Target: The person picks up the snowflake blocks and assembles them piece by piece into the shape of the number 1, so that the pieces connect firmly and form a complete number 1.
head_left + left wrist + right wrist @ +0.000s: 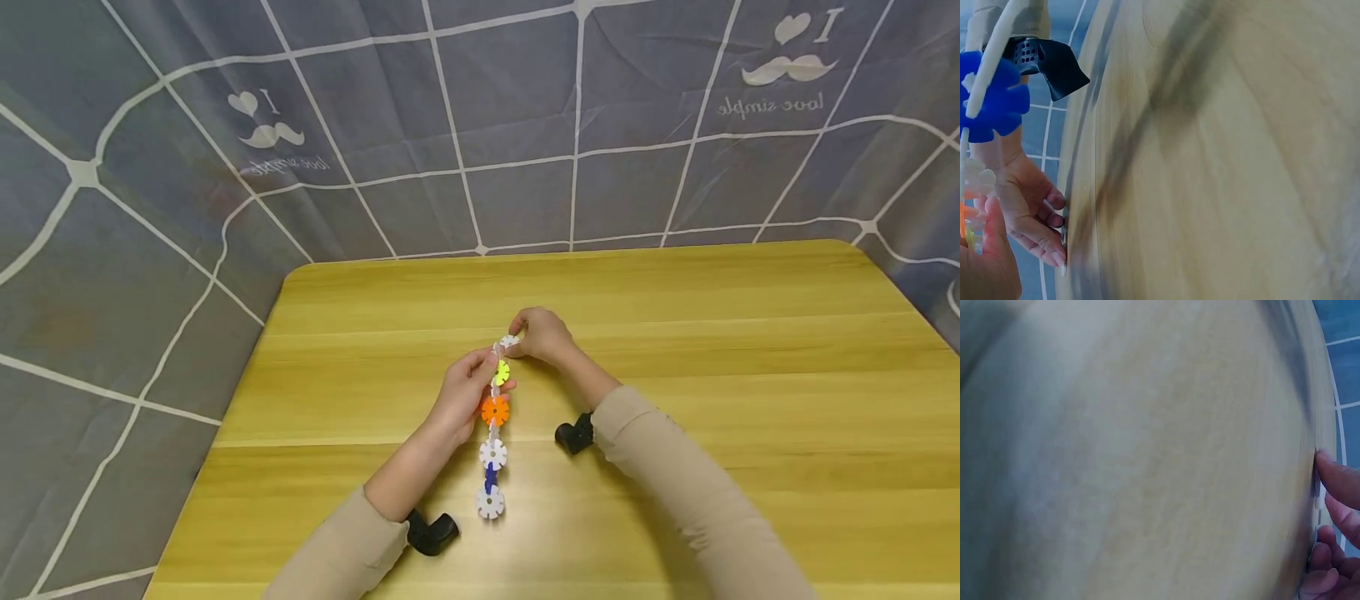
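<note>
My left hand (pixel 459 393) grips the upper part of a chain of notched plastic discs, its fingers around the yellow-green disc (pixel 502 372). Below it hang an orange disc (pixel 495 411), a white disc (pixel 492 454), a blue disc (pixel 490 477) seen edge-on and a white disc (pixel 490 503) at the near end. Between thumb and fingers my right hand (pixel 547 335) pinches another white disc (pixel 509 341), right at the chain's far end. Large in the left wrist view is the blue disc (pixel 1007 103). At the right wrist view's edge, fingers (pixel 1340 484) hold a thin white piece.
A wooden table (pixel 720 358) lies under both hands. Black wrist mounts (pixel 432 533) show at both sleeve cuffs. Behind the table and along its left side hangs a grey curtain (pixel 517 125) with white lines.
</note>
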A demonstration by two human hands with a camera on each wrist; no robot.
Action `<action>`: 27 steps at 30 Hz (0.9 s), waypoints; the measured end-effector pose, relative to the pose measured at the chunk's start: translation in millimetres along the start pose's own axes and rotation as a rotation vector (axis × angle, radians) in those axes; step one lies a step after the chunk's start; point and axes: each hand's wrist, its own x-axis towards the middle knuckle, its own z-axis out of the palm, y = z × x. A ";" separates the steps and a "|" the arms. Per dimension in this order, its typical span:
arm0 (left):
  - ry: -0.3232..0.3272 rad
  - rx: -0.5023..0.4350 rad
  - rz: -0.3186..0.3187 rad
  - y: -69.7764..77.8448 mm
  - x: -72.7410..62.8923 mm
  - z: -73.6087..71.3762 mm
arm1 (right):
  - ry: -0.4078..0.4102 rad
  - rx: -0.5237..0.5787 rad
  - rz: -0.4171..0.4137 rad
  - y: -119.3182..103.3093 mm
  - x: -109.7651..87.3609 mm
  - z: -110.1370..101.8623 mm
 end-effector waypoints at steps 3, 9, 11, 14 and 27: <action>0.004 -0.003 0.001 1.7 0.5 1.6 | -0.016 0.002 -0.009 -1.0 0.7 -2.8; 0.021 -0.005 -0.006 1.6 -0.7 2.4 | -0.035 0.081 -0.055 4.4 -2.2 -4.1; 0.017 -0.006 -0.003 1.3 -0.5 3.1 | -0.038 0.135 -0.060 8.2 -3.8 -5.3; 0.011 -0.002 0.003 0.5 -0.3 3.7 | -0.050 0.262 -0.042 13.3 -6.6 -7.2; 0.013 0.010 0.008 -1.8 -0.8 5.6 | -0.121 0.614 0.009 15.6 -19.6 -20.5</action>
